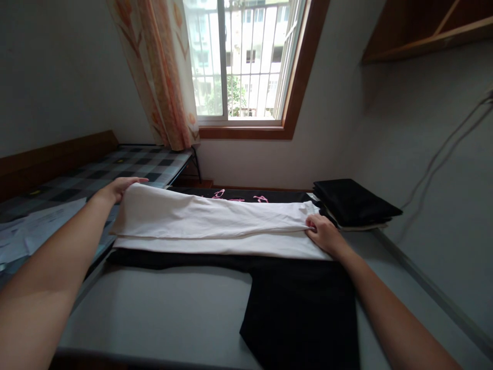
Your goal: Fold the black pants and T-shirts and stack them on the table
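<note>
A long white garment (215,218) is stretched sideways across the table, in two overlapping layers. At its raised left end, my left hand (122,188) is closed on the upper layer. My right hand (320,229) pinches the same layer near the right end, by a small bunched part. Under the white cloth lies a black garment (304,308), whose wide part spreads toward me on the right and whose narrow strip runs left. Behind the white cloth, dark fabric with pink print (234,199) shows in part.
A stack of folded black cloth (356,202) sits at the right rear, near the wall. On the left are a checked bed surface (150,163) and loose papers (46,226). The pale table (162,313) reaches toward me. Beyond are a curtain (165,77) and a barred window (254,61).
</note>
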`<state>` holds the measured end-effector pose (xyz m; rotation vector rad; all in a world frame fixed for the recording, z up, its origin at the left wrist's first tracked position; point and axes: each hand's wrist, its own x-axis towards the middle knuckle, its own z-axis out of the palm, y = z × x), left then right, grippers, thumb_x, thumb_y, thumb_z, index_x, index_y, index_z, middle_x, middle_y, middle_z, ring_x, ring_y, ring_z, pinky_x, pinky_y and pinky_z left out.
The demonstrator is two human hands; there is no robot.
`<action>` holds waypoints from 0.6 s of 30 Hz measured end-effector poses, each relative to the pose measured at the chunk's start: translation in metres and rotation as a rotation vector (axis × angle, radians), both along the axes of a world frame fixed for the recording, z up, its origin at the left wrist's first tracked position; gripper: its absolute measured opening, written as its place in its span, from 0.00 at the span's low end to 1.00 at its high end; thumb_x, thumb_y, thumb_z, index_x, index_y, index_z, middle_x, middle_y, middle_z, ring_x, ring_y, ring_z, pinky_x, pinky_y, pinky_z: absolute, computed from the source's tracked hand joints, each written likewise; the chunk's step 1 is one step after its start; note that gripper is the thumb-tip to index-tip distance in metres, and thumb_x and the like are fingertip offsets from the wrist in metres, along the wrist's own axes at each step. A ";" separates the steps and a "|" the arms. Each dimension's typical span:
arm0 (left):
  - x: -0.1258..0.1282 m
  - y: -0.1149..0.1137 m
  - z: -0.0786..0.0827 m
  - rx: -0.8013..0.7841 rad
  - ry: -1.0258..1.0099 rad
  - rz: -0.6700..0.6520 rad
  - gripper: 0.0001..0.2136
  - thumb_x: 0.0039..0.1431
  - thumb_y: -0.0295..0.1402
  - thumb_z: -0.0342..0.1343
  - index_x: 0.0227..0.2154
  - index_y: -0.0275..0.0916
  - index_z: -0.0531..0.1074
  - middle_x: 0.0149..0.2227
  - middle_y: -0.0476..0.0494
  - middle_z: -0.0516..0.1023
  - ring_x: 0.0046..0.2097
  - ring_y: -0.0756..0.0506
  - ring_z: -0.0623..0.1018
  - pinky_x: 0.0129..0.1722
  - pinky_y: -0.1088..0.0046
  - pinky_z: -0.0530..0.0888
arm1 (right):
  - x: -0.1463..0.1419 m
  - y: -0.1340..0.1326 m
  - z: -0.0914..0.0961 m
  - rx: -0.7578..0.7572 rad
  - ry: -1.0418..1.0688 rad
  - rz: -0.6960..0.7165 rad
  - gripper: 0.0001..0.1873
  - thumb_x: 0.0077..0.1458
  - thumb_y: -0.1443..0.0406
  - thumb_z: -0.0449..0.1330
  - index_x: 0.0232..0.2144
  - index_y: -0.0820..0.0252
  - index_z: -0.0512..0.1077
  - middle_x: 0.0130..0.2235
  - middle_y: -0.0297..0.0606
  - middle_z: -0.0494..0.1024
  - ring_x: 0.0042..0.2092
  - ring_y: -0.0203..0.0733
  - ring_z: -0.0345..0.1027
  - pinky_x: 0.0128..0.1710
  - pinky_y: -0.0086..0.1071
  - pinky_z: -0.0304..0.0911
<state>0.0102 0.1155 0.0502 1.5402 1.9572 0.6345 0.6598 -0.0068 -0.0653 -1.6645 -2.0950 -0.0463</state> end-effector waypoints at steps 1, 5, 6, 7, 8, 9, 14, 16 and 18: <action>0.001 -0.002 0.002 0.009 -0.073 0.041 0.36 0.34 0.64 0.54 0.44 0.45 0.72 0.25 0.51 0.79 0.37 0.39 0.77 0.40 0.53 0.73 | 0.000 0.000 0.000 0.001 -0.002 0.004 0.02 0.49 0.68 0.54 0.28 0.56 0.65 0.31 0.38 0.70 0.35 0.44 0.63 0.37 0.34 0.58; 0.003 -0.011 0.000 0.069 -0.300 0.158 0.38 0.31 0.59 0.59 0.48 0.46 0.70 0.30 0.51 0.81 0.41 0.39 0.77 0.43 0.56 0.73 | 0.001 0.000 0.000 0.004 -0.004 0.009 0.02 0.49 0.68 0.54 0.28 0.56 0.65 0.31 0.38 0.70 0.35 0.43 0.63 0.37 0.34 0.58; 0.003 -0.013 -0.002 0.074 -0.326 0.149 0.38 0.30 0.59 0.60 0.48 0.47 0.70 0.32 0.51 0.82 0.41 0.39 0.77 0.43 0.56 0.73 | 0.001 0.000 0.000 0.004 -0.002 0.007 0.02 0.49 0.68 0.54 0.28 0.56 0.65 0.31 0.38 0.70 0.34 0.43 0.63 0.37 0.34 0.58; 0.003 -0.015 -0.003 0.071 -0.336 0.127 0.38 0.30 0.59 0.60 0.48 0.48 0.70 0.34 0.50 0.82 0.42 0.38 0.77 0.42 0.56 0.73 | 0.000 0.000 0.000 0.003 0.000 0.005 0.02 0.48 0.68 0.55 0.28 0.56 0.65 0.31 0.38 0.70 0.34 0.43 0.63 0.37 0.34 0.58; 0.003 -0.017 -0.004 0.062 -0.322 0.103 0.38 0.30 0.59 0.59 0.49 0.49 0.70 0.35 0.50 0.82 0.42 0.38 0.77 0.41 0.55 0.73 | 0.000 0.000 0.000 0.002 0.001 0.001 0.02 0.48 0.68 0.55 0.27 0.56 0.65 0.31 0.38 0.70 0.34 0.43 0.63 0.37 0.34 0.58; 0.002 -0.019 -0.005 0.051 -0.288 0.093 0.38 0.30 0.60 0.59 0.48 0.49 0.70 0.35 0.50 0.82 0.42 0.37 0.78 0.40 0.54 0.74 | 0.000 0.000 0.001 0.001 0.001 -0.001 0.02 0.48 0.68 0.55 0.27 0.56 0.65 0.31 0.38 0.70 0.34 0.43 0.63 0.37 0.34 0.58; -0.003 -0.023 -0.010 0.043 -0.098 0.028 0.38 0.30 0.67 0.53 0.44 0.49 0.72 0.37 0.48 0.83 0.45 0.36 0.78 0.39 0.55 0.75 | 0.000 0.000 0.001 0.004 0.000 0.001 0.02 0.48 0.68 0.55 0.27 0.56 0.65 0.30 0.38 0.70 0.34 0.42 0.63 0.36 0.33 0.58; -0.006 -0.024 -0.015 0.016 -0.102 -0.042 0.37 0.31 0.69 0.52 0.41 0.48 0.72 0.37 0.47 0.83 0.45 0.36 0.78 0.39 0.54 0.75 | 0.001 0.000 0.001 0.005 0.003 0.002 0.02 0.48 0.68 0.55 0.27 0.56 0.65 0.30 0.37 0.70 0.34 0.43 0.63 0.36 0.33 0.58; -0.007 -0.028 -0.021 -0.017 -0.083 -0.108 0.36 0.32 0.71 0.50 0.37 0.48 0.73 0.35 0.46 0.83 0.43 0.35 0.79 0.39 0.52 0.75 | 0.001 0.000 0.000 0.004 0.007 0.002 0.02 0.48 0.68 0.55 0.27 0.56 0.65 0.31 0.37 0.70 0.34 0.42 0.63 0.37 0.34 0.58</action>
